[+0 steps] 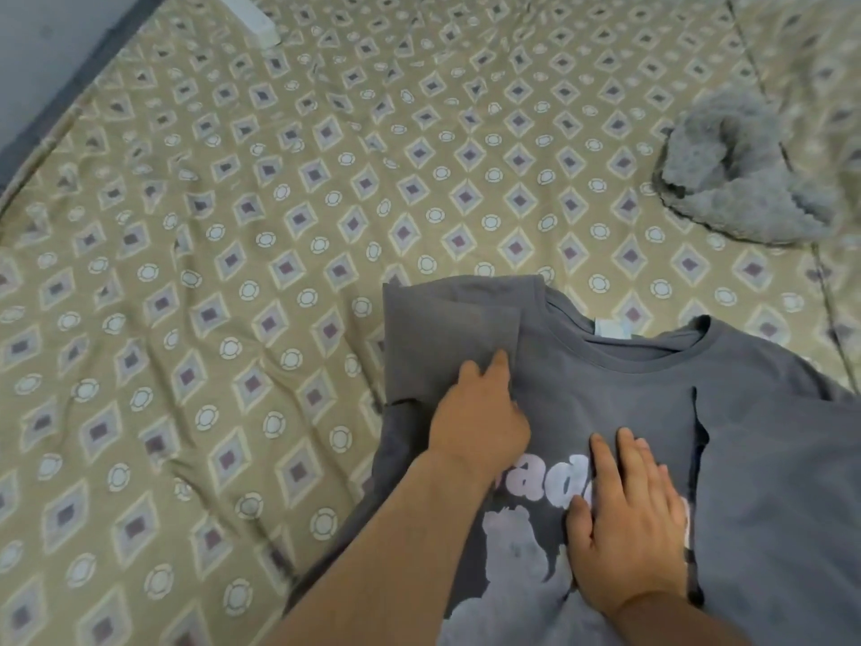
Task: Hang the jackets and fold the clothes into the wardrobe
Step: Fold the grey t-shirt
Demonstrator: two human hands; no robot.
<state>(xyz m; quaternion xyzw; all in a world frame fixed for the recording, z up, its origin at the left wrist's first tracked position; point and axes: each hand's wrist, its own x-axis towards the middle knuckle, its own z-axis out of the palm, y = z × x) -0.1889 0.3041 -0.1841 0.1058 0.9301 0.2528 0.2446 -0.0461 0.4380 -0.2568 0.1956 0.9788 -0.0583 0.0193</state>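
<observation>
A dark grey T-shirt (pixel 605 394) with a pale print lies face up on the bed, at the lower right of the view. Its left sleeve is folded in over the chest, and the right side is folded in too. My left hand (pixel 480 412) rests on the folded left sleeve, fingers partly curled, pressing its edge down. Flat on the printed chest lies my right hand (pixel 629 519), fingers straight. A white label shows inside the collar (pixel 610 328).
The bed is covered by a tan quilt (pixel 261 254) with a diamond pattern. A fluffy grey garment (pixel 741 174) lies bunched at the right. A white box-like object (pixel 251 16) sits at the far edge. The bed's grey edge runs along the upper left.
</observation>
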